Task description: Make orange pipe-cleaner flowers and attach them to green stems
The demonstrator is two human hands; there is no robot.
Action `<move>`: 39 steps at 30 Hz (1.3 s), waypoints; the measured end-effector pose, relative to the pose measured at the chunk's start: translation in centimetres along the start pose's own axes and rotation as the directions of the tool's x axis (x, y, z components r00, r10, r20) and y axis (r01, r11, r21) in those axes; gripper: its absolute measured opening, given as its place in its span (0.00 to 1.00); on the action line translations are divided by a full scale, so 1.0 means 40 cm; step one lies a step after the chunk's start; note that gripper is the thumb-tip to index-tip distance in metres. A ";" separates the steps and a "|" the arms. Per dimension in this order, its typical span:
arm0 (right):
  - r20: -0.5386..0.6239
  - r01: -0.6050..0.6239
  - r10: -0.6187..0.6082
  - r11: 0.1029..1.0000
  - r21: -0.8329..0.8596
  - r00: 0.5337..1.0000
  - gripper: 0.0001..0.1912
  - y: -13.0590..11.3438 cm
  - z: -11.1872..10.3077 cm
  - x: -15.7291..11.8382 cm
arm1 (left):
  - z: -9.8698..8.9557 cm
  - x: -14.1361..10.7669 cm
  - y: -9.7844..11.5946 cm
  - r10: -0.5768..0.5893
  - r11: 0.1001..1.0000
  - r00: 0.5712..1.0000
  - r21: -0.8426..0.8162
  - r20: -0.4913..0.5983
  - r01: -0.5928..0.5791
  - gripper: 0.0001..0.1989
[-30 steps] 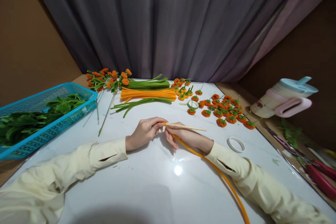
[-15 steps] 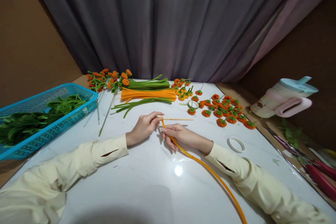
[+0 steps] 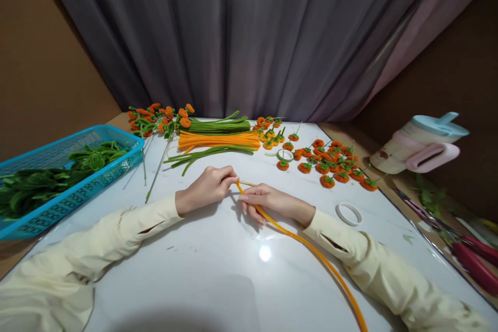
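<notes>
My left fingers (image 3: 230, 178) are pinching the orange strand's end (image 3: 238, 183); my right fingers (image 3: 244, 200) are closing on it nearby, palm turned inward.

Orange fuzzy strip (image 3: 311, 247) — one end wrapping a thin wooden stick (image 3: 247, 183) — curves across the tabletop (image 3: 187, 280).

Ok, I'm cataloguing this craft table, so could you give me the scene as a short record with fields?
left hand: pinching the orange strip near the pale stick
right hand: holding the strip further along, partly in front of the stick
back of table: green strips, orange bundle
left side: blue basket holding green leaves
right side: orange-and-green pieces, white ring, lidded cup, red-handled tool
backdrop: dark curtain
</notes>
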State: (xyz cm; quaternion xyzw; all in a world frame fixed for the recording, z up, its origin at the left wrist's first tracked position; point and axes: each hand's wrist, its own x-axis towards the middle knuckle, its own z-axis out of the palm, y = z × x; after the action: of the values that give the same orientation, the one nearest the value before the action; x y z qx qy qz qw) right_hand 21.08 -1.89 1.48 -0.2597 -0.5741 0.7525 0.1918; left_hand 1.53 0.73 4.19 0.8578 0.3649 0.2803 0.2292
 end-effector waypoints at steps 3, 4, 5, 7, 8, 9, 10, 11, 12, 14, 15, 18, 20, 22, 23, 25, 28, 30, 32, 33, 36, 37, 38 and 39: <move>0.008 0.000 0.000 1.000 0.004 1.000 0.15 -0.003 -0.003 -0.006 | -0.017 0.001 0.009 0.047 0.995 0.998 0.091 0.030 -0.050 0.08; 0.008 0.000 0.000 1.000 0.009 1.000 0.15 -0.003 -0.004 -0.007 | -0.023 0.000 0.013 0.060 0.991 0.997 0.120 0.049 -0.066 0.09; 0.011 -0.002 0.002 1.000 0.018 1.000 0.15 -0.003 -0.005 -0.009 | -0.029 -0.002 0.018 0.069 0.986 0.995 0.147 0.073 -0.079 0.09; 0.021 -0.012 0.011 0.999 0.037 1.000 0.15 -0.002 -0.006 -0.011 | -0.043 -0.009 0.031 0.085 0.975 0.988 0.194 0.130 -0.109 0.09; 0.024 -0.016 0.015 0.999 0.043 1.000 0.15 -0.002 -0.005 -0.012 | -0.051 -0.013 0.039 0.093 0.968 0.984 0.216 0.150 -0.124 0.08; 0.023 -0.017 0.016 0.999 0.044 1.000 0.15 -0.003 -0.003 -0.014 | -0.058 -0.018 0.049 0.101 0.962 0.980 0.235 0.171 -0.140 0.08; 0.023 -0.018 0.017 0.999 0.039 1.000 0.15 -0.005 0.002 -0.016 | -0.065 -0.024 0.058 0.108 0.956 0.977 0.250 0.183 -0.152 0.08; 0.026 -0.022 0.021 0.999 0.028 0.999 0.15 -0.009 0.008 -0.018 | -0.071 -0.028 0.067 0.108 0.952 0.975 0.262 0.196 -0.158 0.07; 0.032 -0.028 0.027 0.999 0.016 0.999 0.15 -0.014 0.016 -0.020 | -0.077 -0.032 0.076 0.103 0.950 0.973 0.268 0.209 -0.159 0.07; 0.052 -0.040 0.040 0.999 -0.001 0.998 0.15 -0.028 0.034 -0.026 | -0.090 -0.035 0.088 0.086 0.953 0.971 0.266 0.224 -0.146 0.08; 0.057 -0.041 0.041 0.999 -0.002 0.998 0.15 -0.036 0.044 -0.030 | -0.097 -0.035 0.091 0.078 0.957 0.970 0.256 0.229 -0.138 0.09; 0.064 -0.029 0.029 1.000 0.001 0.998 0.15 -0.061 0.065 -0.042 | -0.122 -0.026 0.099 0.061 0.976 0.958 0.187 0.279 -0.116 0.11; 0.087 -0.045 0.045 0.999 -0.006 0.995 0.15 -0.075 0.068 -0.048 | -0.137 -0.020 0.103 0.060 0.988 0.931 0.109 0.361 -0.107 0.10; 0.120 -0.075 0.079 0.997 -0.034 0.990 0.15 -0.085 0.063 -0.052 | -0.145 -0.016 0.107 0.063 0.997 0.890 0.013 0.452 -0.078 0.11; 0.130 -0.088 0.094 0.995 -0.053 0.987 0.15 -0.087 0.058 -0.053 | -0.146 -0.015 0.108 0.064 0.998 0.866 -0.045 0.495 -0.048 0.11; 0.136 -0.100 0.111 0.991 -0.085 0.984 0.16 -0.084 0.046 -0.051 | -0.143 -0.013 0.106 0.053 0.985 0.812 -0.166 0.581 0.054 0.10; 0.120 -0.094 0.105 0.992 -0.089 0.987 0.17 -0.068 0.026 -0.043 | -0.132 -0.008 0.091 0.025 0.928 0.735 -0.290 0.677 0.235 0.10; 0.107 -0.086 0.094 0.994 -0.073 0.990 0.17 -0.055 0.016 -0.037 | -0.123 -0.003 0.077 0.024 0.888 0.701 -0.337 0.713 0.314 0.10; 0.094 -0.072 0.076 0.996 -0.050 0.993 0.17 -0.044 0.010 -0.034 | -0.115 0.002 0.063 0.040 0.849 0.673 -0.380 0.739 0.367 0.10; 0.091 -0.064 0.067 0.997 -0.037 0.994 0.17 -0.041 0.009 -0.033 | -0.111 0.004 0.058 0.049 0.832 0.662 -0.397 0.748 0.387 0.11; 0.095 -0.038 0.038 0.999 0.001 0.995 0.17 -0.034 0.007 -0.030 | -0.099 0.007 0.049 0.063 0.798 0.641 -0.425 0.765 0.428 0.11; 0.095 -0.031 0.029 0.999 0.013 0.995 0.17 -0.032 0.006 -0.029 | -0.096 0.007 0.048 0.067 0.794 0.640 -0.429 0.765 0.431 0.12; 0.092 -0.025 0.023 0.999 0.027 0.996 0.16 -0.029 0.006 -0.028 | -0.094 0.007 0.047 0.072 0.790 0.641 -0.436 0.764 0.431 0.12; 0.084 -0.020 0.016 0.999 0.042 0.996 0.16 -0.027 0.006 -0.026 | -0.091 0.007 0.047 0.077 0.786 0.645 -0.444 0.760 0.429 0.12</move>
State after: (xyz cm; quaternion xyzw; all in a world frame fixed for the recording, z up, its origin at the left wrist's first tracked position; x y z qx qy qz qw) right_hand 21.75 -2.40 2.73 -0.2289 -0.5629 0.7765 0.1664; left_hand 0.25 0.44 8.08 0.7368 0.2191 -0.0219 0.6392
